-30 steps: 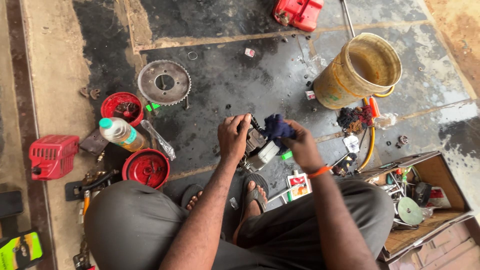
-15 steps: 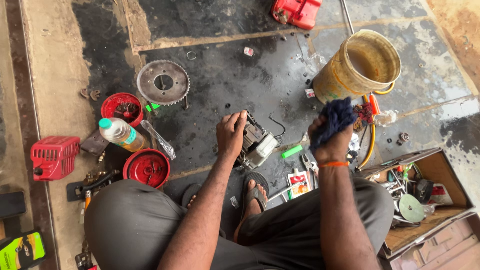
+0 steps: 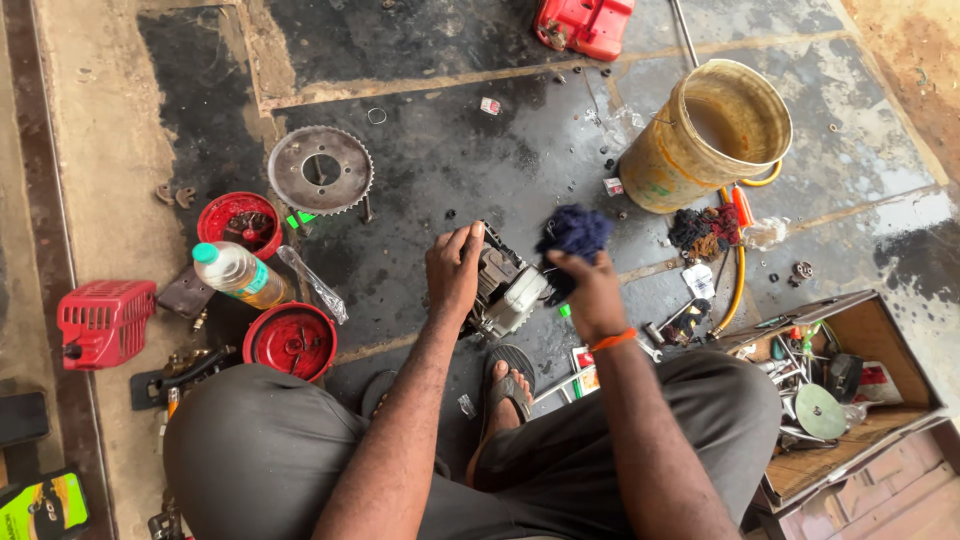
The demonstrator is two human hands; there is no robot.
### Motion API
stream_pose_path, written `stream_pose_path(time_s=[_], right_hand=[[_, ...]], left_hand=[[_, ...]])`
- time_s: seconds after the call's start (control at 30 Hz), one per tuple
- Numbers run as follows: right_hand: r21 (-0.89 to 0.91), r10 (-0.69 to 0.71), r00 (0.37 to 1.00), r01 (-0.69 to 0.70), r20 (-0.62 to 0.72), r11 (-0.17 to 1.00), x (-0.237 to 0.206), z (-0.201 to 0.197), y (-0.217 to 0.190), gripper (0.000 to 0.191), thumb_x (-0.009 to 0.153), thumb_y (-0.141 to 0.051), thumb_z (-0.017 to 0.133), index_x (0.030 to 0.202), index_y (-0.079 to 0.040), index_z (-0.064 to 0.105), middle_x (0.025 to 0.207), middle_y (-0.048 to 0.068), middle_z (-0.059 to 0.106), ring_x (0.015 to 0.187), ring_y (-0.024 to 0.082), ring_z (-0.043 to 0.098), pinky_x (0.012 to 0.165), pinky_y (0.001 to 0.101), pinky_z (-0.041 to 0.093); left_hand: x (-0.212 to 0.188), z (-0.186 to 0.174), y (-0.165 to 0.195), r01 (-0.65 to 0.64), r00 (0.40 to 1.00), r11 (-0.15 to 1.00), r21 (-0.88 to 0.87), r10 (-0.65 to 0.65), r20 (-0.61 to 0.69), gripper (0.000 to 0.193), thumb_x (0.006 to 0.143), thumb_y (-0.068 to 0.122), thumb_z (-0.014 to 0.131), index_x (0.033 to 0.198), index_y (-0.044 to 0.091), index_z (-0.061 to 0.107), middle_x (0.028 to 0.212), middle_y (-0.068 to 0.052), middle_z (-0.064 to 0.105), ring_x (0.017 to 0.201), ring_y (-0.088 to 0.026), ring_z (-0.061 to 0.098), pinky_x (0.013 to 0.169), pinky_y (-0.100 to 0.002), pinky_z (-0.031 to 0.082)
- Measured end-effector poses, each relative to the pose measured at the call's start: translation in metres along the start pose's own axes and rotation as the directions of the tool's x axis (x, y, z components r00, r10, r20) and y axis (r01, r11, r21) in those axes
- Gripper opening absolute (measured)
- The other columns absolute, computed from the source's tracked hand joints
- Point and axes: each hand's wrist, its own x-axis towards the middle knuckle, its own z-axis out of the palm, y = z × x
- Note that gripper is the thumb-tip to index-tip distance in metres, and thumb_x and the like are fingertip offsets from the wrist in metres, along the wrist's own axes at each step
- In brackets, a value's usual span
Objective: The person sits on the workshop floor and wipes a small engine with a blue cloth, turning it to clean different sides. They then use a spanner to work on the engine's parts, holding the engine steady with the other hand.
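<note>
While the person sits low on the floor with a sandalled foot [image 3: 508, 385] tucked between the knees, both hands work just ahead of it. Left hand [image 3: 455, 272] is clamped over the top of a small engine part [image 3: 508, 292] — fingers curled down its far side, thumb on the near side, part resting on the dark oily floor [image 3: 440, 170] right in front of the foot. Right hand [image 3: 590, 290] has its fingers bunched shut on a dark blue rag [image 3: 572, 232], rag held just beside the part's right edge; cannot tell if it touches the metal. An orange band [image 3: 613, 341] sits on that wrist.

To the left, near the knee: a red round cover [image 3: 292, 340], a plastic bottle [image 3: 238, 274] lying on its side with a green cap, a red bowl [image 3: 240, 222] of small bits, a red grille housing [image 3: 105, 322] further left. To the right — an open wooden toolbox [image 3: 880, 340] crammed with tools, loose screwdrivers [image 3: 690, 320] near it.

Further out: a toothed metal disc [image 3: 321, 170] flat on the floor, a yellow bucket [image 3: 712, 135] tipped on its side, a clump of rags [image 3: 705, 228] and an orange hose [image 3: 738, 270] below it. At the top edge, a red canister [image 3: 585, 24].
</note>
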Motion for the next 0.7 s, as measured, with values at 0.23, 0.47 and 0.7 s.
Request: stream_pose_path(time_s=[0.23,0.47,0.7], right_hand=[[0.047,-0.080,0.997,0.079,0.016,0.996,0.007,-0.026,-0.013,0.029,0.090,-0.013,0.060,0.117,-0.005,0.060,0.101,0.009,0.068,0.092,0.022,0.066,0.082,0.0372,0.053],[-0.316,-0.116,0.976,0.171,0.186,0.933,0.004,-0.007,0.030,0.035,0.103,-0.020,0.082,0.106,0.003,0.056,0.099,0.010,0.061,0.088,0.019,0.054,0.077,0.0381,0.043],[0.431,0.010,0.995,0.034,-0.099,0.902,0.027,-0.035,0.005,0.033,0.095,-0.033,0.059,0.118,-0.010,0.067,0.112,0.010,0.073,0.099,0.024,0.071,0.088,0.0373,0.059]], left_hand=[[-0.003,-0.007,0.011,0.082,0.993,0.996,-0.019,-0.080,0.091,0.061,0.100,0.063,0.047,0.120,0.012,0.074,0.108,-0.014,0.066,0.104,-0.028,0.063,0.089,-0.046,0.050],[-0.008,-0.014,0.028,0.064,0.994,0.997,0.048,-0.067,0.081,0.060,0.096,0.065,0.054,0.118,0.013,0.075,0.120,-0.014,0.060,0.116,-0.032,0.054,0.096,-0.049,0.046],[-0.027,-0.004,0.050,0.076,0.989,0.970,0.230,-0.103,0.107,0.065,0.089,0.070,0.060,0.130,0.020,0.066,0.140,-0.017,0.053,0.133,-0.033,0.047,0.102,-0.053,0.045]])
